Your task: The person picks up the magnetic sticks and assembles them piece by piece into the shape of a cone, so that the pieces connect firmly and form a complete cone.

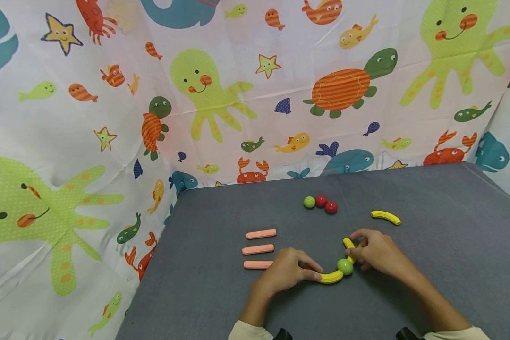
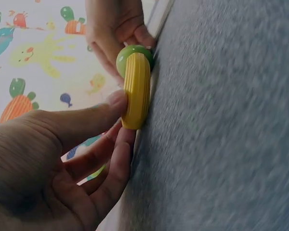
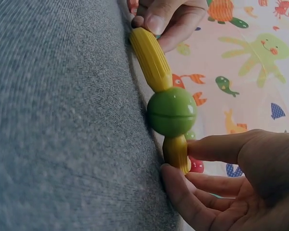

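Two curved yellow sticks meet a green ball [image 1: 345,267] low on the grey table, one on either side of it. My left hand [image 1: 286,270] pinches the outer end of the left yellow stick [image 2: 137,89] between thumb and fingers. With thumb and fingertips my right hand [image 1: 379,251] grips the other yellow stick [image 3: 175,153], which rises from the ball toward the back of the table. In the right wrist view the ball [image 3: 172,111] shows a seam line, and both sticks sit right against it.
Several pink sticks, among them a top one [image 1: 261,234], lie left of the hands. Farther back sit a lighter green ball [image 1: 309,202] and two red balls [image 1: 331,207]. Another yellow stick [image 1: 385,217] lies at right. A sea-animal curtain [image 1: 238,94] hangs behind the grey table [image 1: 195,293].
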A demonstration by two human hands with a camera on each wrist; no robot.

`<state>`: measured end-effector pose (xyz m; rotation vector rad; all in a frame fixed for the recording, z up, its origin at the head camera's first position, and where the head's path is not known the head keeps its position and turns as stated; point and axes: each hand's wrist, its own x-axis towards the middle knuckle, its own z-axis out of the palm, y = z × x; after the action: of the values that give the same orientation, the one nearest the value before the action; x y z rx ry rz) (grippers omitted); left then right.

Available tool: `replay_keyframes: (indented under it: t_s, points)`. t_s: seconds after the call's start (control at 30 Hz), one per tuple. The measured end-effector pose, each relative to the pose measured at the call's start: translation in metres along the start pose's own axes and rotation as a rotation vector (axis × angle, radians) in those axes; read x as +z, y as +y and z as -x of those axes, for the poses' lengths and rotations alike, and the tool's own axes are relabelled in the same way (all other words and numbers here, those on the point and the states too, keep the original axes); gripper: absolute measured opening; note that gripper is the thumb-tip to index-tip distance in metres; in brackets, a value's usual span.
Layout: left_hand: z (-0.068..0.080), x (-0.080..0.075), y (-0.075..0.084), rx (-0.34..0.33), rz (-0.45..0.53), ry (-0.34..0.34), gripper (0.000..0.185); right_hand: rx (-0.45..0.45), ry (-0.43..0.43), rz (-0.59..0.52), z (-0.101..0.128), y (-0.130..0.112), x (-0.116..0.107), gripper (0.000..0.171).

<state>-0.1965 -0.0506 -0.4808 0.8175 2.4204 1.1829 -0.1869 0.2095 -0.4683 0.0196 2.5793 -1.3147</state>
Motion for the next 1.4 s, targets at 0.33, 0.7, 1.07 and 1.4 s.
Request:
replay_keyframes:
  t_s: [0.33, 0.7, 1.07, 1.4]
  points:
    - [0.001, 0.010, 0.012, -0.033, 0.037, -0.078, 0.010, -0.075, 0.036, 0.086, -0.006, -0.004, 0.003, 0.026]
    - [0.000, 0.033, 0.025, 0.022, 0.024, -0.087, 0.011, -0.186, 0.029, 0.174, -0.009, -0.006, 0.002, 0.020]
    - [-0.003, 0.048, 0.033, 0.077, 0.099, -0.161, 0.019, -0.254, 0.036, 0.210, -0.008, -0.006, 0.000, 0.012]
    - [-0.004, 0.048, 0.032, 0.087, 0.203, -0.157, 0.022, -0.200, 0.022, 0.197, -0.011, -0.007, 0.003, 0.015]
